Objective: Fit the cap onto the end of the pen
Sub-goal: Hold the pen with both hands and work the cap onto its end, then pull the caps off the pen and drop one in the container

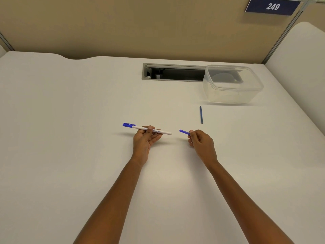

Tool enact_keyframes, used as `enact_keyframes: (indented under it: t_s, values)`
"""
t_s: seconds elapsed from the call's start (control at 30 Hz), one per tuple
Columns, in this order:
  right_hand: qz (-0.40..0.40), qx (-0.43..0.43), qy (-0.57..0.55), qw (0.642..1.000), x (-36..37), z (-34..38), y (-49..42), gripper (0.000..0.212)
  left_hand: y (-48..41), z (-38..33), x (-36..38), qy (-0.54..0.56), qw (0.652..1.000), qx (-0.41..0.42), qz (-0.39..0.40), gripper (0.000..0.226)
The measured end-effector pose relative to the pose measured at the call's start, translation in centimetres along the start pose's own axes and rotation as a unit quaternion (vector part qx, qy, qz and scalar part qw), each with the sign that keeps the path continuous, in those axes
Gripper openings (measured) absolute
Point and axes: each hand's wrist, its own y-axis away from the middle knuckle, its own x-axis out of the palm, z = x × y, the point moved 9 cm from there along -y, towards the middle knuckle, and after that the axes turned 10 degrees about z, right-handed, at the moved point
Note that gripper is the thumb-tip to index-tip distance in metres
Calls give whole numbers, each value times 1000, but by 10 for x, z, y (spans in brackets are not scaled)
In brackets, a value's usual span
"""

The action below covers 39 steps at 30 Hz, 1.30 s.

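Note:
A white pen (163, 132) with a blue clipped cap on its left end is held level above the white desk (70, 120) by my left hand (145, 140), which grips its middle. The pen's open right end points toward my right hand (200, 142). Between the fingertips of that hand sits a small blue end piece (184, 132), pointing left at the pen. A gap of roughly a finger's length separates the piece from the pen's end.
A thin dark blue tube (201, 114) lies on the desk beyond my right hand. A clear plastic container (232, 95) stands at the back right, beside an open cable slot (174, 72). A beige partition rises behind the desk.

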Motion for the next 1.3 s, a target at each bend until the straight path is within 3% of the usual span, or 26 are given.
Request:
enact_keyframes:
  t_s: [0.37,0.63,0.83,0.97,1.07,1.2,1.3]
  values:
    - [-139,12,146,979,-32,-8,-1,15,-1,0,0,0,1000,-1,6,20]
    - [-152,-33,290,944,-25,3,0,16,0,1,0,5,1000,-4,6,20]
    - [-141,-10,300,944,-24,3,-2,21,0,1,0,4,1000,-4,10,20]
    - [-100,-34,203,973,-17,13,-5,23,-1,2,0,3,1000,-15,8,18]
    - [-20,-49,104,993,-2,28,-10,16,-4,0,3,-21,999,-27,8,18]
    - [105,-61,134,984,26,50,-15,22,-11,-4,17,-136,989,-54,22,15]
    - [153,-76,167,971,37,60,-15,22,-17,-10,29,-226,972,-61,35,10]
